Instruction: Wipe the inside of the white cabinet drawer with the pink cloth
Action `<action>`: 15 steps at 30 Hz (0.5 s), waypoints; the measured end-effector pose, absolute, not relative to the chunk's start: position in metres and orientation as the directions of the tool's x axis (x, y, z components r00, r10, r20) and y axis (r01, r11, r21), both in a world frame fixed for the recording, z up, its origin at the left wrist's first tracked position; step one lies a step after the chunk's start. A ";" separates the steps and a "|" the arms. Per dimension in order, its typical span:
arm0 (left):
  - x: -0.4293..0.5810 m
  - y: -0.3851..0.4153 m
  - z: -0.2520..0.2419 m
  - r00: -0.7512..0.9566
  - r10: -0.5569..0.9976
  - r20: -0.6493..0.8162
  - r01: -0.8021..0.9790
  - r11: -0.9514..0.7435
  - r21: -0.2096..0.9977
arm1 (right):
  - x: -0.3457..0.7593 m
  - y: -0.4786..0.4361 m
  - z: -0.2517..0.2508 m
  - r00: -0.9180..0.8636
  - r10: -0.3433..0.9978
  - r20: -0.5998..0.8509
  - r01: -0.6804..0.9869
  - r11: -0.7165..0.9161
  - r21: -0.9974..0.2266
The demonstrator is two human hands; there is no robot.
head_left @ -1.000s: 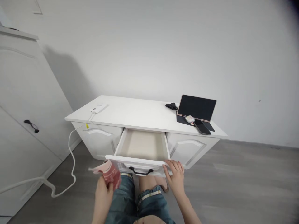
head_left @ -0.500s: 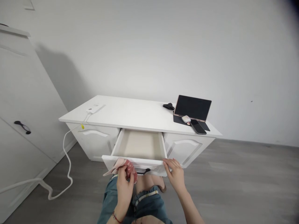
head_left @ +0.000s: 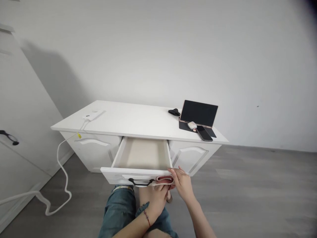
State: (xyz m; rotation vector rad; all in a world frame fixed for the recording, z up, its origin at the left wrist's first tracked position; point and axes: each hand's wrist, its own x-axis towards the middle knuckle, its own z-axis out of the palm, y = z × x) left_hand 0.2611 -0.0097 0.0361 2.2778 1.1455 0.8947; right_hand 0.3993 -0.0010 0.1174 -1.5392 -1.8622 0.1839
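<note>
A white low cabinet (head_left: 138,120) stands against the wall with its middle drawer (head_left: 138,172) pulled out; the drawer's beige inside shows nothing in it. My left hand (head_left: 156,198) is closed on a pink and red cloth item (head_left: 164,179) just below the drawer's front right corner. My right hand (head_left: 182,183) meets it there, fingers curled on the same pink item and touching the drawer front. The black drawer handle (head_left: 140,182) lies just left of both hands.
On the cabinet top sit a tablet on a dark stand (head_left: 199,114), a phone (head_left: 204,134), a small white case (head_left: 192,125), a black clip (head_left: 174,112) and a white charger (head_left: 90,115) whose cable (head_left: 61,168) trails to the grey floor. A white wardrobe (head_left: 17,132) stands left.
My left hand carried the pink cloth from the drawer's left front corner across to its right corner, where my right hand now touches it. The view shifted right.
</note>
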 end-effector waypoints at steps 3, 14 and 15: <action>0.257 -0.008 0.015 0.534 0.781 0.325 0.644 -0.624 0.443 | 0.398 -0.001 0.116 -0.042 0.899 0.436 0.815 0.283 -0.506; 0.201 -0.001 -0.034 0.556 0.774 0.302 0.761 -0.621 0.187 | 0.396 -0.001 0.116 -0.039 0.863 0.503 0.830 0.308 -0.465; 0.191 0.000 -0.035 0.527 0.792 0.310 0.781 -0.595 0.191 | 0.395 -0.001 0.115 -0.035 0.860 0.509 0.828 0.310 -0.467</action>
